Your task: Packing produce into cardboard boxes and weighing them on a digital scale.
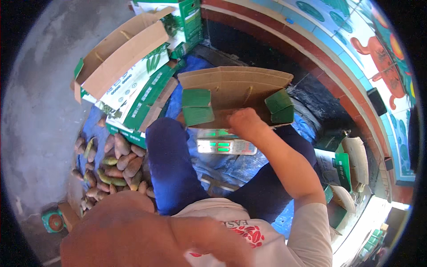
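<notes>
An open cardboard box (227, 91) with green end flaps stands between my knees, at a digital scale (227, 147) with lit green displays. At the box's near edge is my right hand (250, 123), its fingers curled in at the rim; the fingertips are partly hidden. My left hand (120, 231) looms large and blurred at the lower left, close to the camera. One of its digits stretches to the right, while the rest cannot be made out. Beyond this hand lies a pile of reddish-brown tubers (131, 167), with some greenish long ones among them.
Another open carton (129, 66) leans at the upper left, by a green-and-white carton (191, 22). More cartons (336, 169) stand to the right. A blue tarp (189, 66) covers part of the floor. A tiled wall (351, 58) curves along the right.
</notes>
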The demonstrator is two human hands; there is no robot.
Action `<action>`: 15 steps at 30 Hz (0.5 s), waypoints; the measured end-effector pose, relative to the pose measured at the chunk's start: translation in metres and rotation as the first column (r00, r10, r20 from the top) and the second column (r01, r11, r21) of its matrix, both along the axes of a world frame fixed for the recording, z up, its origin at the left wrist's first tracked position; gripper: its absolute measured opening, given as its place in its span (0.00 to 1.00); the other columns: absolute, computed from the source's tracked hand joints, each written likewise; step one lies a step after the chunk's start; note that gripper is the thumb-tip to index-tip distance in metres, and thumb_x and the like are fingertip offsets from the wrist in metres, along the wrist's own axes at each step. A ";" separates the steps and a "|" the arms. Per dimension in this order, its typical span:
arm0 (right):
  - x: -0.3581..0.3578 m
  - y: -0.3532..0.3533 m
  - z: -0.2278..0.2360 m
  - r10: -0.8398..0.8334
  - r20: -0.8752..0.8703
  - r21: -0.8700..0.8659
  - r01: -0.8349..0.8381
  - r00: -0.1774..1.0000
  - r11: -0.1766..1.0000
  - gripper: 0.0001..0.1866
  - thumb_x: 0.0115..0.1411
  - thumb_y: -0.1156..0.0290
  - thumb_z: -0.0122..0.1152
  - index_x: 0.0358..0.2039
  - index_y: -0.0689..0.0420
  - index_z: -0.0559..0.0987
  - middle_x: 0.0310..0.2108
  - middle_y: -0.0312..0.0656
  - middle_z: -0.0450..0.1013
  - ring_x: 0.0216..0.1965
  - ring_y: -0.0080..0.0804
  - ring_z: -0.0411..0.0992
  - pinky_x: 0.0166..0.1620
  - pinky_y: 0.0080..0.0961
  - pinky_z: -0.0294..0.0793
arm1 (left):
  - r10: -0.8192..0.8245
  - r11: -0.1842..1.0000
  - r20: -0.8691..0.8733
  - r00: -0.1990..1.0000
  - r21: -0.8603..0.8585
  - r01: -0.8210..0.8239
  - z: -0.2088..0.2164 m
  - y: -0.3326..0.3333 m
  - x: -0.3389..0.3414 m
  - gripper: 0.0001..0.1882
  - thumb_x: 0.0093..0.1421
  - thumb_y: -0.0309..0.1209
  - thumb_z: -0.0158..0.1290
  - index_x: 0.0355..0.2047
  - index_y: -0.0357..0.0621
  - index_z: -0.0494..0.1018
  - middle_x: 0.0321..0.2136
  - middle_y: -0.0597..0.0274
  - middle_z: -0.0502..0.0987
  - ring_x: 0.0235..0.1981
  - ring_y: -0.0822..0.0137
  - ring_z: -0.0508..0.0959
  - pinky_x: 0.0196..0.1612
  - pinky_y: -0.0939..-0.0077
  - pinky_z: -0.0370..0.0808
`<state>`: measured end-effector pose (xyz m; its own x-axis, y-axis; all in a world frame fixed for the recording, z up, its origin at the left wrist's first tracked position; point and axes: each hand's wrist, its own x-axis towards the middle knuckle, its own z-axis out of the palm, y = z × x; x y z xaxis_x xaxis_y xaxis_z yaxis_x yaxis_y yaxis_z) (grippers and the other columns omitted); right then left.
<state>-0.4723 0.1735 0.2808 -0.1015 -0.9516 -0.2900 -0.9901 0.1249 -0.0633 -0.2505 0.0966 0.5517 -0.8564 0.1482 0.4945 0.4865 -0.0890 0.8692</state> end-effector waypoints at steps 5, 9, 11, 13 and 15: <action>0.008 -0.006 0.004 0.054 0.039 -0.184 -0.046 0.998 0.982 0.09 0.43 0.64 0.61 0.21 0.57 0.80 0.24 0.46 0.76 0.30 0.41 0.76 0.29 0.35 0.74 | 0.013 0.999 -0.033 0.999 0.033 -0.012 0.001 0.023 0.004 0.11 0.53 0.37 0.52 0.37 0.72 0.77 0.18 0.79 0.69 0.18 0.80 0.66 0.35 0.65 0.63; 0.004 -0.004 -0.001 0.048 0.010 -0.194 -0.045 0.999 0.980 0.12 0.43 0.60 0.63 0.20 0.56 0.80 0.24 0.45 0.76 0.29 0.41 0.76 0.28 0.35 0.73 | 0.070 0.977 -0.405 0.912 0.211 0.019 -0.021 0.026 -0.010 0.11 0.53 0.36 0.51 0.35 0.72 0.77 0.18 0.80 0.67 0.17 0.81 0.65 0.33 0.68 0.62; 0.003 -0.002 0.000 0.040 0.027 -0.178 -0.035 0.999 0.984 0.12 0.42 0.61 0.64 0.21 0.56 0.80 0.24 0.45 0.76 0.29 0.41 0.76 0.28 0.35 0.73 | -0.024 0.994 -0.429 0.903 0.082 0.065 -0.020 0.021 -0.012 0.10 0.53 0.36 0.51 0.34 0.72 0.77 0.17 0.79 0.67 0.18 0.81 0.65 0.33 0.69 0.62; 0.003 -0.004 0.001 0.035 0.045 -0.167 -0.027 0.998 0.986 0.11 0.42 0.61 0.64 0.21 0.56 0.80 0.25 0.45 0.76 0.29 0.42 0.76 0.28 0.35 0.73 | -0.063 0.992 -0.365 0.929 0.080 0.099 -0.018 0.020 -0.014 0.09 0.54 0.37 0.51 0.34 0.73 0.76 0.17 0.79 0.66 0.18 0.80 0.65 0.35 0.70 0.62; 0.003 -0.004 -0.001 0.006 0.036 -0.109 -0.002 0.999 0.994 0.11 0.43 0.62 0.63 0.23 0.56 0.80 0.26 0.46 0.76 0.30 0.42 0.76 0.28 0.36 0.74 | -0.074 0.995 -0.197 0.978 0.054 0.086 -0.004 0.018 0.001 0.09 0.54 0.38 0.51 0.34 0.73 0.76 0.17 0.78 0.67 0.18 0.80 0.65 0.37 0.71 0.62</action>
